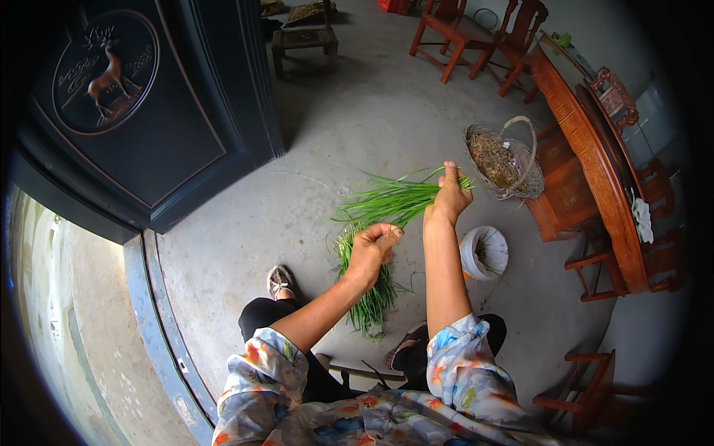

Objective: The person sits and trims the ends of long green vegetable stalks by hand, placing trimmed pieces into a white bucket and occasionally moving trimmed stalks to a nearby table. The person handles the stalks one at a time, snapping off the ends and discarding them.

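Note:
My right hand point(450, 192) is closed around a bunch of long green leafy stalks point(385, 200), which look like garlic chives and fan out to the left. Just below their tips is my left hand point(375, 248), thumb and forefinger pinched together; whether a stalk is between them I cannot tell. On the floor under my left hand lies a larger heap of the same greens point(371, 304), partly hidden by that hand and forearm. A white bucket point(496, 245) with some green scraps inside stands to the right of my right forearm.
A wicker basket point(538, 178) of dry brown plant matter stands beyond the bucket. Carved wooden furniture point(591, 145) and chairs point(457, 33) line the right side. A dark door point(184, 111) with a deer relief is at left, a small wooden stool point(305, 38) at the top. My shoes flank the heap.

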`<state>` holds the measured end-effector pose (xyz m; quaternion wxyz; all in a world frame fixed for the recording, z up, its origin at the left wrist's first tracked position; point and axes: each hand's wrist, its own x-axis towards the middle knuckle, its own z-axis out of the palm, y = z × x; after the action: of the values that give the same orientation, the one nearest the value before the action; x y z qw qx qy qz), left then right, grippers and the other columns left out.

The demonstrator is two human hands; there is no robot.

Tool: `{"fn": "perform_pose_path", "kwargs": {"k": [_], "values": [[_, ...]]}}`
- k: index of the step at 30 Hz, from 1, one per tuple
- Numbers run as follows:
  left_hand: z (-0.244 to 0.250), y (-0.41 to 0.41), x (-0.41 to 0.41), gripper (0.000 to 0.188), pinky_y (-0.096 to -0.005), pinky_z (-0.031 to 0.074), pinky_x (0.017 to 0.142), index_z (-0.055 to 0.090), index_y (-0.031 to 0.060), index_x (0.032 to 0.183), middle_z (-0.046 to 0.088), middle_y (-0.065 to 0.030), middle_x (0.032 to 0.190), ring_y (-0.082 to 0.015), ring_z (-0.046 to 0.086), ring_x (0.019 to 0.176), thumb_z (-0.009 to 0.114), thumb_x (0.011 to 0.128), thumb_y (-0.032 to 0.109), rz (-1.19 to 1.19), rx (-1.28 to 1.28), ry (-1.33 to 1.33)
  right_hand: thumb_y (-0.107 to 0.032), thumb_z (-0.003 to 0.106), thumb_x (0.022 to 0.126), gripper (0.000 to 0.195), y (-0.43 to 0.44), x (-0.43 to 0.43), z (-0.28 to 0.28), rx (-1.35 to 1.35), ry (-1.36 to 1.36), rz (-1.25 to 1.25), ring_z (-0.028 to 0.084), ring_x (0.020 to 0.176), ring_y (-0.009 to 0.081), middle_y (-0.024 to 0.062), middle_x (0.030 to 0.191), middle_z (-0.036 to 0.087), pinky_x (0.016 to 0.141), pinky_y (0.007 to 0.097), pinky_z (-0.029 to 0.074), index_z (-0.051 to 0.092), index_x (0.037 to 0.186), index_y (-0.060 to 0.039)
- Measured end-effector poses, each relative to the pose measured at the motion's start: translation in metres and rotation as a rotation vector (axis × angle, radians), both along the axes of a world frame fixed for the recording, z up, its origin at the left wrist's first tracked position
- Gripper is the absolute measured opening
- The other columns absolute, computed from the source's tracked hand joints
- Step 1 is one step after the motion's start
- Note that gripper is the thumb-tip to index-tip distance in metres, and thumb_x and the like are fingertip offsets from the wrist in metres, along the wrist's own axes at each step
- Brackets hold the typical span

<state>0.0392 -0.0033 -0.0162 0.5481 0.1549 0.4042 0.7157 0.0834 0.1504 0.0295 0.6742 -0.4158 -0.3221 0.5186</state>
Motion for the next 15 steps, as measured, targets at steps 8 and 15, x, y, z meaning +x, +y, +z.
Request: {"fn": "perform_pose_path", "kwargs": {"k": [8,15], "values": [[-0.001,0.0,-0.004,0.006,-0.0197,0.021,0.042,0.06,0.0069,0.077,0.045,0.0075,0.059,-0.0023,0.028,0.045,0.062,0.083,0.009,0.152,-0.029,-0.107,-0.013,0.064,0.08,0.01,0.011,0.0,-0.004,-0.192,0.068,-0.037,0.041,0.063,0.0092,-0.002,0.067,0.046,0.053,0.0245,0.034,0.062,0.074,-0.005],[-0.017,0.002,-0.01,0.004,-0.0206,0.024,0.043,0.061,0.0081,0.085,0.044,0.0086,0.061,-0.0031,0.031,0.047,0.062,0.082,0.011,0.213,-0.222,-0.184,-0.02,0.063,0.083,0.009,0.041,0.008,0.0,-0.466,0.323,0.123,0.042,0.061,0.0132,-0.0042,0.061,0.039,0.055,0.0338,0.043,0.06,0.078,-0.0132]]}}
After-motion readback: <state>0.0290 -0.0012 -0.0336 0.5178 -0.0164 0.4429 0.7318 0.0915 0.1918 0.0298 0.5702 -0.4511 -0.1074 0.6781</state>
